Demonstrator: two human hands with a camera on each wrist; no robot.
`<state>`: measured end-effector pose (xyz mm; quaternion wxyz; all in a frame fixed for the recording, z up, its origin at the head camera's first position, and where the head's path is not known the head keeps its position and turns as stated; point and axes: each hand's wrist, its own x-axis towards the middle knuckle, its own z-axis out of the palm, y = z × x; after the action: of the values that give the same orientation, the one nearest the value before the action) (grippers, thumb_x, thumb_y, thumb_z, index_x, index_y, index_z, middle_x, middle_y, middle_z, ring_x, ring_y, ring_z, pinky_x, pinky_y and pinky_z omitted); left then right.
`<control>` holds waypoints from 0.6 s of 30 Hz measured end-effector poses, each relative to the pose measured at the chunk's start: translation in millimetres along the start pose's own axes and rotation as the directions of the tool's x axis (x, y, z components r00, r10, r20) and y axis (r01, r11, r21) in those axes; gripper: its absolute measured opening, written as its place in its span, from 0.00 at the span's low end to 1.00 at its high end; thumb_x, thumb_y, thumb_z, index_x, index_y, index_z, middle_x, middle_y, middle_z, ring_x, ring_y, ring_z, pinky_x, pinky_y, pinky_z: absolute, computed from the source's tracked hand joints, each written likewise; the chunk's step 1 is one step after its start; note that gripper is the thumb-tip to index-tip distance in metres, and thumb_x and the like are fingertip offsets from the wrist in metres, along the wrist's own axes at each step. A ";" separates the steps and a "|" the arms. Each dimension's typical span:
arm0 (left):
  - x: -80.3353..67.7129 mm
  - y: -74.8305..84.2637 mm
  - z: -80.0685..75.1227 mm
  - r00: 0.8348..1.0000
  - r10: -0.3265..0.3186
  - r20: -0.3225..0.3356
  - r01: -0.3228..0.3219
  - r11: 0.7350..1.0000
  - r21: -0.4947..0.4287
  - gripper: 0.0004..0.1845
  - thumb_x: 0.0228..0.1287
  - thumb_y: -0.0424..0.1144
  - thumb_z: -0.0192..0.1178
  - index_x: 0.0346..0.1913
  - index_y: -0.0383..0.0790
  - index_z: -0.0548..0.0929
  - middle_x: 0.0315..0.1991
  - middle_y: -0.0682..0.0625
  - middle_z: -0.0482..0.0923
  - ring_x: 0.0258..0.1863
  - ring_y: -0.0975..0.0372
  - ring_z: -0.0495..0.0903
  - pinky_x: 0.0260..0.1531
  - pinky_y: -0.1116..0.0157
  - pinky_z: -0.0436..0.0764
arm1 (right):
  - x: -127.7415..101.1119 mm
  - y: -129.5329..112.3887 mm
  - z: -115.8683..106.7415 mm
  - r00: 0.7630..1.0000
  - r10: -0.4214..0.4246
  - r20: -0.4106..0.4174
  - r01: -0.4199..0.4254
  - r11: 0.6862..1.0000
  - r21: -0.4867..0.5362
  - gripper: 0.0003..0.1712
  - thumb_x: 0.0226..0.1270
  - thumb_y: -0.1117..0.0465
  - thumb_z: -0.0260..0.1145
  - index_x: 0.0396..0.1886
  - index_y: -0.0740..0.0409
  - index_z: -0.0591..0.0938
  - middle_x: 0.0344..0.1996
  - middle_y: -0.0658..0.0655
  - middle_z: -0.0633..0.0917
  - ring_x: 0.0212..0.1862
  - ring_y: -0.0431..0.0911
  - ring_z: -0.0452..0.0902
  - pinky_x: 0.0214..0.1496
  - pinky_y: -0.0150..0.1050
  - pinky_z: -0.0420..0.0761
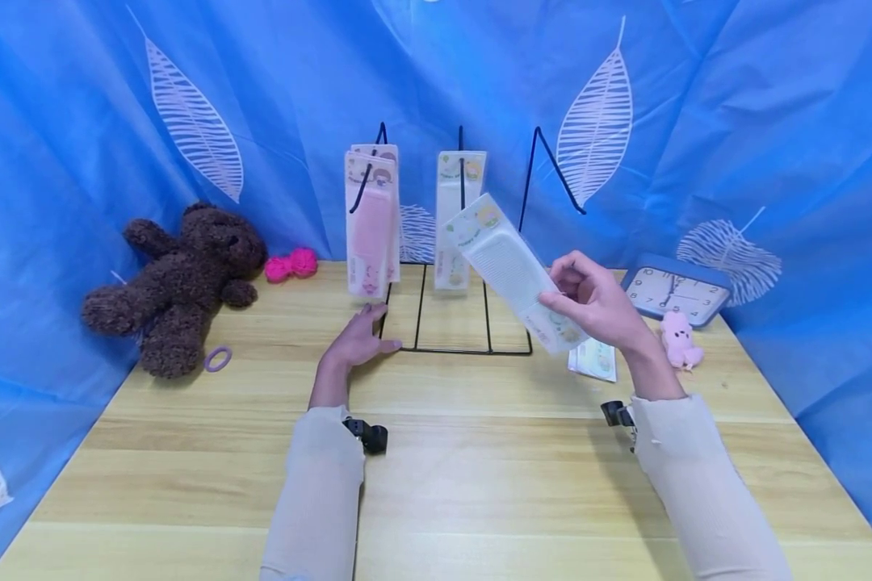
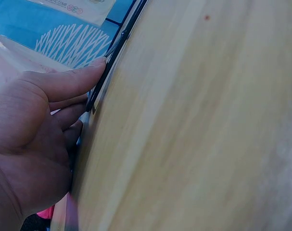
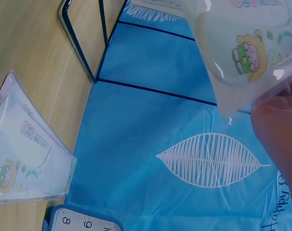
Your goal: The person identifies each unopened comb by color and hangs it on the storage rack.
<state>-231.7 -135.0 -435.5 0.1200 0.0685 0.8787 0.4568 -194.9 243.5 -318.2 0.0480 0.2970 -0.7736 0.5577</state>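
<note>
My right hand (image 1: 603, 303) pinches the lower end of a packaged pale comb (image 1: 512, 270), which tilts with its printed top toward the rack's middle hook. In the right wrist view this package (image 3: 249, 57) covers part of the fingers. At the front left corner of a black wire display rack (image 1: 465, 352), my left hand (image 1: 356, 335) holds the base, thumb on the wire (image 2: 100, 65) and fingers behind it. Packaged pink combs (image 1: 373, 226) hang from the left hook. Another packaged pale comb (image 1: 450, 242) hangs on the middle hook; the right hook (image 1: 559, 169) is bare.
More comb packaging (image 1: 594, 361) lies on the table by my right hand. Beyond it are a blue clock (image 1: 676, 290) and a small pink toy (image 1: 679, 339). Leftward sit a brown teddy bear (image 1: 196, 282), a pink bow (image 1: 291, 265) and a purple ring (image 1: 218, 359). A blue curtain (image 1: 283, 97) hangs behind.
</note>
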 end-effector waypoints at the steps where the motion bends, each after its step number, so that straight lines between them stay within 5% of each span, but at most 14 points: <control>1: 0.0 0.1 -0.1 1.000 0.000 0.001 0.000 1.000 -0.004 0.47 0.64 0.37 0.69 0.80 0.35 0.54 0.82 0.38 0.38 0.80 0.45 0.36 0.77 0.46 0.41 | 0.7 0.5 0.7 1.000 0.007 0.002 -0.007 1.000 -0.014 0.11 0.68 0.75 0.65 0.46 0.71 0.73 0.42 0.55 0.88 0.44 0.45 0.87 0.43 0.38 0.86; 10: -0.8 2.2 0.2 0.999 -0.042 0.011 0.042 0.999 -0.004 0.47 0.65 0.39 0.68 0.81 0.39 0.54 0.82 0.38 0.34 0.79 0.42 0.32 0.75 0.42 0.39 | 8.6 3.9 6.2 0.992 0.084 -0.098 -0.096 0.987 -0.128 0.13 0.69 0.66 0.68 0.46 0.66 0.75 0.44 0.61 0.87 0.41 0.45 0.85 0.43 0.37 0.82; 18: -2.0 3.4 0.4 1.000 -0.009 0.001 0.009 1.000 -0.002 0.47 0.64 0.38 0.69 0.80 0.36 0.53 0.82 0.39 0.38 0.80 0.46 0.35 0.77 0.46 0.39 | 34.4 12.5 25.1 0.965 0.152 -0.216 -0.170 0.983 -0.068 0.17 0.69 0.64 0.70 0.49 0.69 0.73 0.45 0.67 0.86 0.41 0.44 0.84 0.45 0.34 0.82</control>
<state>-229.6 -133.2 -432.7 0.1228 0.0649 0.8785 0.4572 -223.1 209.7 -324.1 0.0966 0.1703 -0.8090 0.5543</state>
